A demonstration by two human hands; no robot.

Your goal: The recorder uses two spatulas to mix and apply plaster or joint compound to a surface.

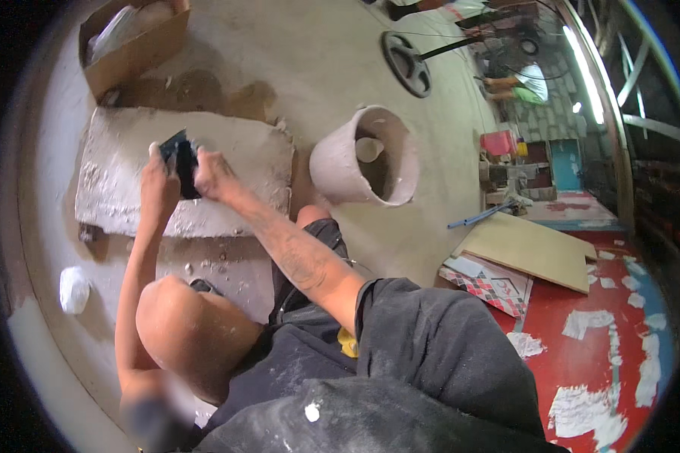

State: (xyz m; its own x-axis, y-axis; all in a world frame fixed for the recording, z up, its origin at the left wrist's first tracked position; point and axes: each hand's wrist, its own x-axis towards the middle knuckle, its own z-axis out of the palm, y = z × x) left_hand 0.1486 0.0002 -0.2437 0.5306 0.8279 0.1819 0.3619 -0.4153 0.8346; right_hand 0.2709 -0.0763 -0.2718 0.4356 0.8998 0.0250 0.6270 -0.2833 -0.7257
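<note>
Mid-step: my left hand [159,177] and right hand [213,174] both gripped black scraper [181,162] over plaster slab [128,181]. Bucket [366,155] at 3 o'clock. Next probably needs firm even stroke across slab.

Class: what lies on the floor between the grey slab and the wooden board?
In the head view, a plaster-coated bucket tipped on its side lies between the grey slab and the wooden board, on bare concrete.

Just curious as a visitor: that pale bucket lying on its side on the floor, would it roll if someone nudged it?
The bucket would probably roll, since it lies on its round wall. Being tapered, it would likely curve rather than go straight. It looks crusted with pale dried material, so it may be heavier than it looks and dusty to grip.
</note>
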